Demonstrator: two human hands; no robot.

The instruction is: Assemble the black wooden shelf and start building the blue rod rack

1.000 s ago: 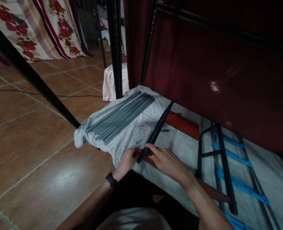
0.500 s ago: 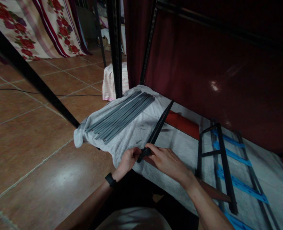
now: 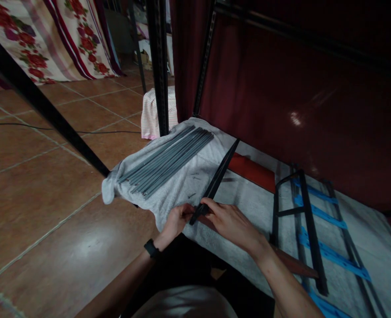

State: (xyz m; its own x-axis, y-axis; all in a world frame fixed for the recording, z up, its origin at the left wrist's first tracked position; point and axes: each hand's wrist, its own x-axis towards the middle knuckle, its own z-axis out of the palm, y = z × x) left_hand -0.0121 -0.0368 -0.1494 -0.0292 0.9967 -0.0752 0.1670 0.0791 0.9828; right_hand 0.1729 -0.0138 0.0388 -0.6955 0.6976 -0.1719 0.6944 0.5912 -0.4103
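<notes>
A long black bar (image 3: 219, 174), perhaps a metal frame part, slants away from me above the grey cloth, its near end between my hands. My right hand (image 3: 230, 221) is closed around that end, thumb on top. Against its left side, my left hand (image 3: 179, 220) makes a pinch; whatever lies between those fingertips is too small or hidden to name. Several tiny screws or pins (image 3: 195, 176) lie on the cloth left of the bar. Beyond them is a bundle of thin grey rods (image 3: 172, 161).
Grey cloth (image 3: 248, 201) covers the work surface. To the right lie a black frame (image 3: 309, 229) and blue slotted strips (image 3: 334, 256); a red-orange piece (image 3: 253, 171) sits behind the bar. Black posts (image 3: 160, 66) rise at the left and back, before a dark red curtain (image 3: 264, 88).
</notes>
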